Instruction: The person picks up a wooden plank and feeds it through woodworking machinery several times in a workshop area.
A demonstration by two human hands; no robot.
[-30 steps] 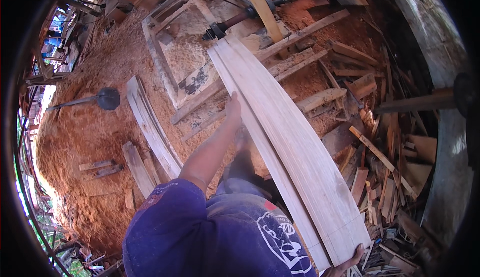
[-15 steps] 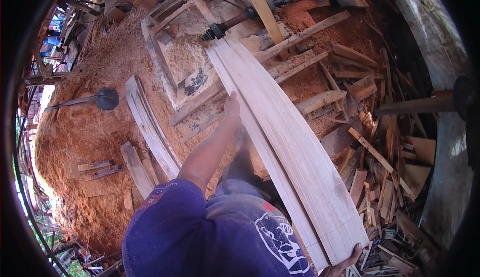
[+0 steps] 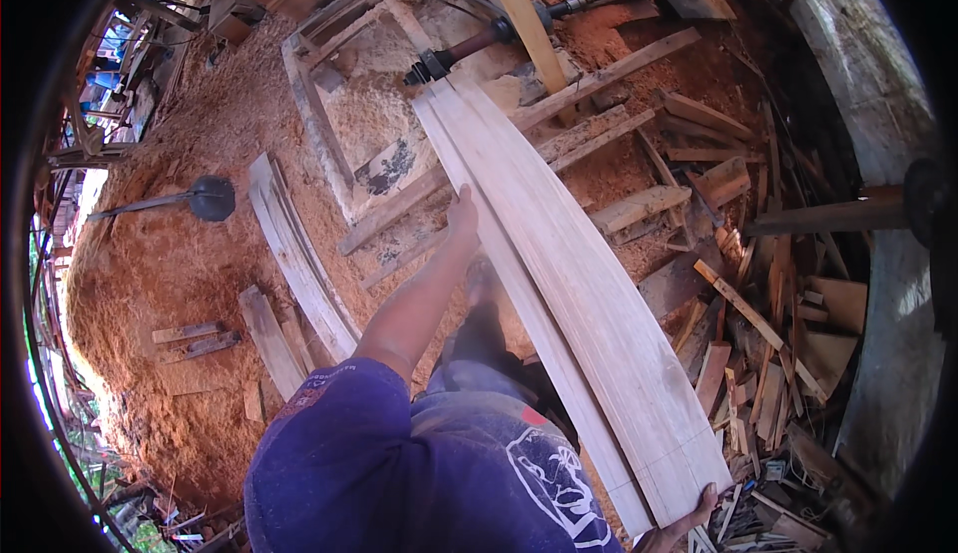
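Note:
A long, pale wide plank (image 3: 599,303) runs diagonally before me, from the machine shaft to my right side. Along its left edge lies a narrower board (image 3: 540,338), with a dark groove between them. My left hand (image 3: 462,218) is closed on the narrow board's left edge, around its upper middle; part of the fingers is hidden behind the wood. At the near end, my right hand (image 3: 681,527) grips the planks from the end and underneath, fingertips showing at the corner. Pencil-like lines cross the wide plank near that end.
A metal shaft (image 3: 474,42) on a timber frame (image 3: 324,124) stands at the far ends of the planks. Scrap wood (image 3: 768,353) piles up on the right. Several curved slats (image 3: 299,249) and a shovel-like tool (image 3: 212,198) lie on sawdust at left.
The near end of the planks has shifted very slightly left along with my right hand. My left hand keeps its hold in nearly the same place.

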